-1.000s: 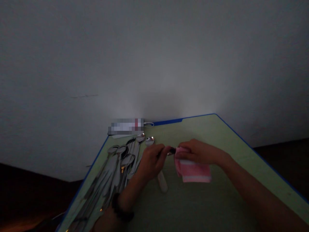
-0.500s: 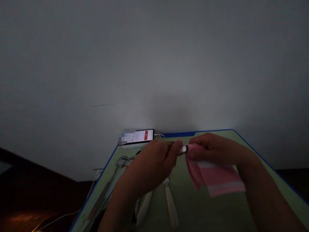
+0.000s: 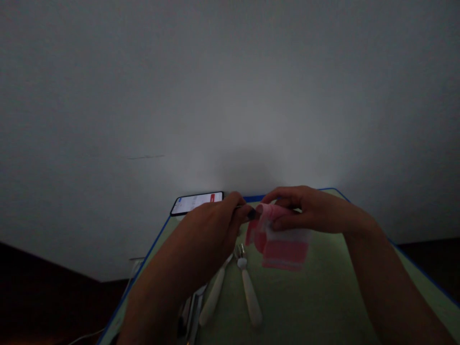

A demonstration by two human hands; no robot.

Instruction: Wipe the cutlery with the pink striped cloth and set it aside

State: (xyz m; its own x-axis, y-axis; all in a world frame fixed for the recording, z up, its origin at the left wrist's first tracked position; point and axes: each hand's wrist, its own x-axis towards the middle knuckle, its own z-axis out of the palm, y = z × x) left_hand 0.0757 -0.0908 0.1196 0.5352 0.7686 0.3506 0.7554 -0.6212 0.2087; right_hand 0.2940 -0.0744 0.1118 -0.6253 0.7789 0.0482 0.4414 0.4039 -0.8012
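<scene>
Head view: left hand (image 3: 217, 227) partly hides phone (image 3: 190, 202); fork (image 3: 250, 290) nearby.

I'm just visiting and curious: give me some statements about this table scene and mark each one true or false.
1. The right hand holds a pink-and-white cloth. True.
2. A fork with a pale handle lies on the table. True.
3. Its tines point toward the person. False: they point toward the wall.
4. The left hand is empty. False: it pinches a thin object, mostly hidden, beside the cloth.
5. A phone with a lit screen lies near the wall. True.
6. The table's edging is red. False: it is blue.
</scene>
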